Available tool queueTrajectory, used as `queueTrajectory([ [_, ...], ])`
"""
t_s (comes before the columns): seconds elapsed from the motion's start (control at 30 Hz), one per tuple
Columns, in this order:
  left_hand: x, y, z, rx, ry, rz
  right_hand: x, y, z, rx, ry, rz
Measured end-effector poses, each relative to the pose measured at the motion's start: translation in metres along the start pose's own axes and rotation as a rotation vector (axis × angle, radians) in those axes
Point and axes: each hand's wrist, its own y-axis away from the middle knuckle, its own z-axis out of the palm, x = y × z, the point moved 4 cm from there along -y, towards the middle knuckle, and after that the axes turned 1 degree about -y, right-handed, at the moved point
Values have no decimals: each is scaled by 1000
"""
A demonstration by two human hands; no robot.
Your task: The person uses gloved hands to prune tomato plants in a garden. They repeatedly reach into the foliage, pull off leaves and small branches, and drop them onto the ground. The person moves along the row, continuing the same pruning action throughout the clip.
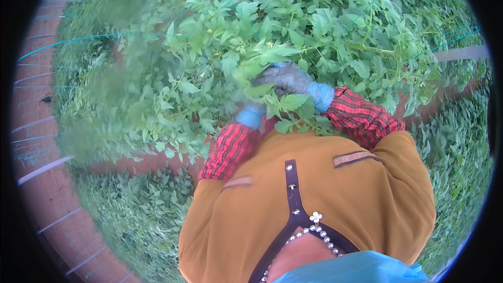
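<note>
My right hand, in a blue glove stained dark over the fingers, is curled among the tomato leaves in front of my chest. Its fingers close around a leafy tomato shoot, blurred at the tip. Just below and to the left is my left hand, also in a blue glove. Only its wrist and cuff show clearly; leaves and blur hide the fingers. A leafy tomato stem hangs between the two wrists, close to my jacket. Both forearms wear red plaid sleeve covers.
Dense tomato plants with small yellow flowers spread ahead and to both sides. A green twine crosses the left, and another green twine runs at right. Reddish soil shows between rows. Pale hoops line the left edge.
</note>
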Motion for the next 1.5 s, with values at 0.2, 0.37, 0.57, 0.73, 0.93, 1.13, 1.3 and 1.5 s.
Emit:
queueTrajectory([
  [0.2,11,-17,3,104,-600,685,-26,-11,-16,-102,-150,108],
  [0.37,18,-24,8,-68,538,126,12,-34,-80,316,-85,618],
  [0.57,40,-40,-9,12,518,22,50,-83,-107,362,-196,370],
  [0.73,62,-56,-41,256,-6,231,66,-34,-77,139,-421,628],
  [0.93,85,-93,-54,254,-68,178,52,-20,-63,49,-543,509],
  [1.13,94,-146,-14,175,-42,121,22,-44,-91,136,-579,299],
  [1.3,90,-177,38,119,3,69,3,-63,-160,477,186,182],
  [1.5,85,-156,62,-87,275,121,11,3,-288,973,-232,528],
])
